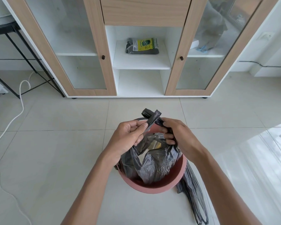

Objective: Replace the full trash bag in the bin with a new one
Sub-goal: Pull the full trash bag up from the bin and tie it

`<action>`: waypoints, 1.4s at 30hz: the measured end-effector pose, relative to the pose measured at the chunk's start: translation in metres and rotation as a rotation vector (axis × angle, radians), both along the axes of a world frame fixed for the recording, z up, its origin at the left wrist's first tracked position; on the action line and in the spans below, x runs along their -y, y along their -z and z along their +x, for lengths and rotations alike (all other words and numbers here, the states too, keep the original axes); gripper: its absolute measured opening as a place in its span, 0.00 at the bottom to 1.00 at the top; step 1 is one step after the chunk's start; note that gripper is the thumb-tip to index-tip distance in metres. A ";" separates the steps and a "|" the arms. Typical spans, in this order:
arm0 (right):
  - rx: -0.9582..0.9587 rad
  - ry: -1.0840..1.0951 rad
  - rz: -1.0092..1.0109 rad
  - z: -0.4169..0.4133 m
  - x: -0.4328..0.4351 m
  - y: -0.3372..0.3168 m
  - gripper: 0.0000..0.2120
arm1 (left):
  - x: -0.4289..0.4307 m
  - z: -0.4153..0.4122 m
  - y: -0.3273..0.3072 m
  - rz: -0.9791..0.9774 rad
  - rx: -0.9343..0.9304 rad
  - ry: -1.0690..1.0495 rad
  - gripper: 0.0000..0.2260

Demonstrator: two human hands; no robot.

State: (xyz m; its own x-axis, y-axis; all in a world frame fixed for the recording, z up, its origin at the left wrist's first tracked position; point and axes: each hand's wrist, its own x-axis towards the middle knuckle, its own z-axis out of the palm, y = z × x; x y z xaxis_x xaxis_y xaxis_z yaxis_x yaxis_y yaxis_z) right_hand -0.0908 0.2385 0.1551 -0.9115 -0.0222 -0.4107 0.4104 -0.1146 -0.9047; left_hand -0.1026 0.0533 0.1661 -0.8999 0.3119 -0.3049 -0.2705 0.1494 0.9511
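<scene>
A round pink bin (154,186) stands on the tiled floor in front of me. Inside it sits a dark grey trash bag (156,163) with its mouth partly open. My left hand (128,137) pinches one handle strip of that bag. My right hand (178,133) grips the other strip. The two strips cross above the bin's far rim. A second dark bag (193,192), flat and folded long, lies on the floor against the bin's right side. A pack of bags with a yellow label (142,45) lies on the cabinet's middle shelf.
A wood and white cabinet (94,46) with two glass doors stands straight ahead. A black metal stand (31,62) is at the left, with a white cable (21,101) trailing over the floor. A wall socket (267,36) is at the right.
</scene>
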 end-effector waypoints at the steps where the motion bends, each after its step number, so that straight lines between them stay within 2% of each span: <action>1: 0.008 -0.008 -0.031 -0.001 0.000 0.001 0.07 | 0.000 0.000 0.001 -0.015 -0.003 -0.002 0.07; 4: 0.004 -0.031 -0.043 0.000 0.001 -0.001 0.08 | -0.001 0.000 0.004 -0.030 -0.004 -0.002 0.08; 8: -0.086 -0.080 0.172 0.005 0.003 -0.009 0.21 | -0.004 0.001 0.004 -0.028 -0.003 0.013 0.09; 11: -0.105 -0.055 0.210 0.006 0.005 -0.010 0.26 | -0.006 0.003 0.004 -0.024 -0.008 0.030 0.08; 18: -0.127 0.009 0.180 0.008 0.007 -0.014 0.19 | -0.009 0.004 0.005 -0.049 0.001 0.060 0.10; 21: -0.136 0.018 0.176 0.009 0.006 -0.018 0.24 | -0.006 0.004 0.003 -0.088 0.045 0.089 0.14; 24: -0.176 -0.008 0.159 0.011 0.003 -0.020 0.24 | -0.001 0.004 0.001 -0.125 0.085 0.106 0.20; 32: -0.247 -0.104 0.122 0.009 -0.006 -0.015 0.17 | 0.006 -0.003 0.012 -0.081 0.199 0.058 0.17; 35: -0.262 -0.164 0.232 0.008 -0.010 -0.014 0.13 | 0.007 -0.006 0.015 0.011 0.270 0.038 0.16; 39: -0.379 -0.253 0.561 0.006 -0.014 -0.010 0.10 | 0.009 -0.007 0.012 0.075 0.319 0.047 0.15; 42: -0.450 -0.272 0.781 0.003 -0.019 -0.001 0.11 | 0.010 -0.008 0.010 0.137 0.367 0.028 0.16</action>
